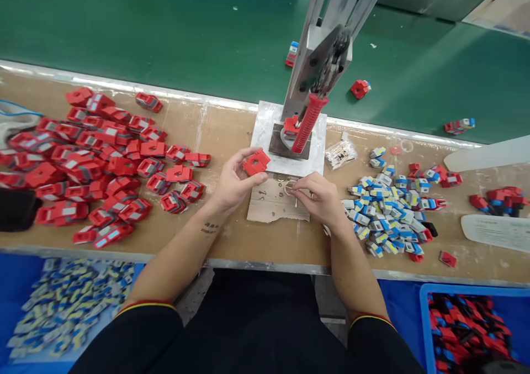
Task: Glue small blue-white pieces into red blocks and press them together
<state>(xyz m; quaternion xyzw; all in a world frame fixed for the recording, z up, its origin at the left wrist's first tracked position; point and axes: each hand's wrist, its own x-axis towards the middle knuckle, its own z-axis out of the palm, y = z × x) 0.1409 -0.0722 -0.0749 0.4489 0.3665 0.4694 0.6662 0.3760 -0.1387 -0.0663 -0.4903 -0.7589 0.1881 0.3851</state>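
A red plastic part (255, 162) with a round hole is pinched between the thumb and fingers of my left hand (235, 182). To its right, over a torn piece of cardboard (265, 203), my right hand (318, 197) pinches something thin, too small to make out for certain. A small ring-shaped item lies by its fingertips. Just beyond my hands stands a lever press (308, 122) with a red handle, on a metal plate (265, 122). Another red part (291, 125) sits in the press.
Red parts (120, 167) are heaped on the left. Right of the press lie a bag of cotton swabs (342, 153) and a pile of blue-white pieces (385, 208). A green conveyor (165, 37) runs behind. Blue bins flank me, including one at right (424, 324).
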